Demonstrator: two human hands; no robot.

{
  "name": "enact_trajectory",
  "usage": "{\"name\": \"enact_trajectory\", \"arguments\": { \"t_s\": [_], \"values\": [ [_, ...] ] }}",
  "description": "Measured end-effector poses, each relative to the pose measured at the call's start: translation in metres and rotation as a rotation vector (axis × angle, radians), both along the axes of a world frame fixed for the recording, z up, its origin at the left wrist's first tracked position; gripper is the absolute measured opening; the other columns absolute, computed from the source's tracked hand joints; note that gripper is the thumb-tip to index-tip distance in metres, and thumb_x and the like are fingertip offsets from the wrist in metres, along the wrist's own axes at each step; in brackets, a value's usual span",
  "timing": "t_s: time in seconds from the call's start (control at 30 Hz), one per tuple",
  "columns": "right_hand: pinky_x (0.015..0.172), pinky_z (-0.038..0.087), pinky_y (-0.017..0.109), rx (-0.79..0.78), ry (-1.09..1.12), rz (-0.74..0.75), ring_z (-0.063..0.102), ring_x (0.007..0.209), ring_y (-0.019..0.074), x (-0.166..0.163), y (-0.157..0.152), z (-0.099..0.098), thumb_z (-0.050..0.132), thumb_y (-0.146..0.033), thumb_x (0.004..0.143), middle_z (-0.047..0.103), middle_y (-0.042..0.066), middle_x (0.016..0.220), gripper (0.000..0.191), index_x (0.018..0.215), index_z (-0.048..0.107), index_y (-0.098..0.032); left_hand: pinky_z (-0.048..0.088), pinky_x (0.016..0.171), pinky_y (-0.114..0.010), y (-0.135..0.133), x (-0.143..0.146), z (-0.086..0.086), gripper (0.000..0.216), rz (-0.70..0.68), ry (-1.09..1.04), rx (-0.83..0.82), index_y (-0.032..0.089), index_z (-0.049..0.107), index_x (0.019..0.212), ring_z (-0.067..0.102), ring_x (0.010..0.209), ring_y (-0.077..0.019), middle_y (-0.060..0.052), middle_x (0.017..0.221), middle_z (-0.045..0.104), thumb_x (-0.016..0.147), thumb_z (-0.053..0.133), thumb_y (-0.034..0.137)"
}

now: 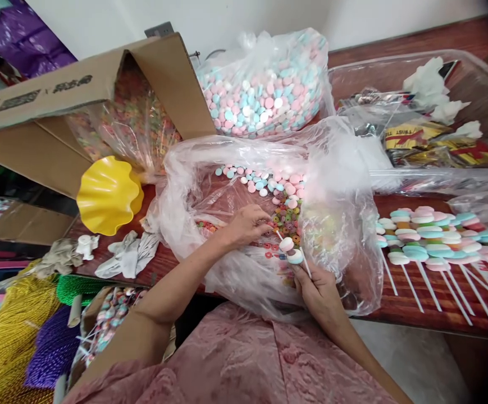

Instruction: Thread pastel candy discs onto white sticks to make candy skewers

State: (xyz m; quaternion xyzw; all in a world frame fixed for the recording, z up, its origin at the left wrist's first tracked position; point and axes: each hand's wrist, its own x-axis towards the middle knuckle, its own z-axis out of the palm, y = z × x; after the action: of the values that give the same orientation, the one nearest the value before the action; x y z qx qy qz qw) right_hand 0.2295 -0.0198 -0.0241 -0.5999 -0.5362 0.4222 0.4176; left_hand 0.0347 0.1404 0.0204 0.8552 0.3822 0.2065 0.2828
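My right hand (316,287) is closed round a candy skewer (286,245), a white stick threaded with pink, white and pale blue candies. A second white stick (306,262) shows beside it at the same fingers. My left hand (247,225) is at the edge of a heap of ring-shaped gummies (286,220), its fingers bent together. Whatever those fingertips hold, if anything, is hidden. Both hands are over an opened clear plastic bag (185,185) spread on the table, with round pastel candies (269,182) behind the gummies.
Finished-looking candy skewers (433,235) lie stacked at right. Behind stand a full bag of pastel candies (264,90) and a clear bin (420,174) of wrappers. A cardboard box (193,95), a yellow wavy bowl (104,196) and gloves (128,255) are at left.
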Motion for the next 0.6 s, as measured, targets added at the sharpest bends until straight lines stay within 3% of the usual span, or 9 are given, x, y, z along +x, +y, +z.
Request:
{"name": "enact_trajectory", "arguments": {
  "t_s": [0.17,0.3,0.37,0.6],
  "values": [
    [0.052,0.03,0.024,0.069,-0.09,0.072,0.037,0.055,0.0118,-0.003,-0.005,0.009,0.048,-0.036,0.099,0.041,-0.004,0.06,0.032,0.074,0.058,-0.019,0.05,0.07,-0.026,-0.029,-0.008,0.02,0.021,0.137,-0.476,-0.408,0.016,0.078,0.087,0.064,0.076,-0.0142,-0.005,0.085,0.071,0.079,0.079,0.035],
    [0.054,0.03,0.023,0.153,-0.187,0.123,0.038,0.056,0.0117,-0.009,-0.008,0.022,0.047,-0.025,0.095,0.042,-0.004,0.061,0.022,0.082,0.064,-0.018,0.051,0.071,-0.026,-0.051,-0.011,0.021,0.024,0.19,-0.636,-0.463,0.016,0.078,0.082,0.065,0.076,-0.0139,-0.004,0.082,0.072,0.073,0.085,0.038],
    [0.054,0.031,0.023,0.178,-0.231,0.136,0.038,0.055,0.0115,-0.012,-0.008,0.027,0.048,-0.022,0.093,0.044,-0.004,0.06,0.021,0.081,0.064,-0.018,0.052,0.07,-0.026,-0.06,-0.011,0.016,0.026,0.221,-0.663,-0.378,0.016,0.078,0.083,0.065,0.075,-0.014,-0.004,0.082,0.073,0.074,0.084,0.04],
    [0.05,0.032,0.023,0.121,-0.182,0.05,0.036,0.054,0.0117,-0.02,-0.012,0.027,0.048,-0.034,0.098,0.042,-0.004,0.061,0.029,0.084,0.066,-0.018,0.052,0.071,-0.03,-0.082,-0.012,0.003,0.015,0.253,-0.498,0.229,0.018,0.075,0.091,0.066,0.073,-0.0153,-0.006,0.08,0.075,0.086,0.075,0.032]
  ]
}}
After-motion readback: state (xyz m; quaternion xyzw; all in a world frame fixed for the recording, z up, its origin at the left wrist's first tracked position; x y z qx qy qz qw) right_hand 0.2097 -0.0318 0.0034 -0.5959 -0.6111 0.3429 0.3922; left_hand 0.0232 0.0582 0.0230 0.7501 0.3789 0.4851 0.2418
